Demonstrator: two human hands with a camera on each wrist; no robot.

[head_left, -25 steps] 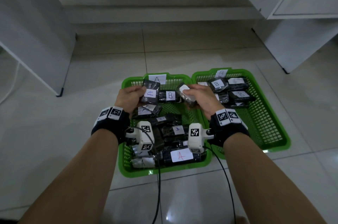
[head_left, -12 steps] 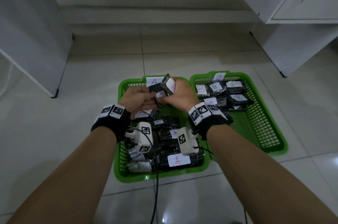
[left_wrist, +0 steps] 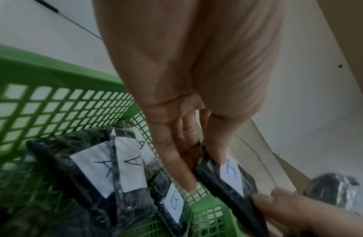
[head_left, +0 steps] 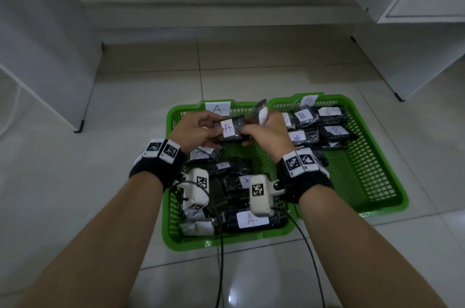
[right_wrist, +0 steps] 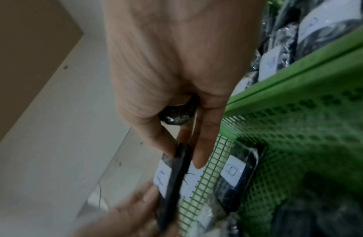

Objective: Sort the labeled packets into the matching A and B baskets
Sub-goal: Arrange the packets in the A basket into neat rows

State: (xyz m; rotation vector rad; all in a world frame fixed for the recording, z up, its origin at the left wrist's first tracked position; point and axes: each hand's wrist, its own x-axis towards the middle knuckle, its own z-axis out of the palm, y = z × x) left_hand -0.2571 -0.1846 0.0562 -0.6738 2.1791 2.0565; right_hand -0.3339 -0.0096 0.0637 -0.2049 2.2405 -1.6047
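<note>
Left hand: the left hand (head_left: 195,126) is over the far end of the A basket, its thumb and fingers pinching the left end of the A packet (head_left: 230,129)
A basket: green mesh A basket (head_left: 176,237) on the tiled floor (head_left: 75,207), an "A" tag on its far rim, black packets with A labels piled inside; one packet with a B label (left_wrist: 173,203) lies among them
A packet: held level above the A basket between both hands, white label with a blue "A" facing up
Right hand: the right hand (head_left: 266,136) pinches the right end of the A packet and also grips a second packet (head_left: 261,112) upright in its palm; that label cannot be read
B basket: green B basket (head_left: 377,207) touching the A basket's right side, B-labelled packets at its far end
</note>
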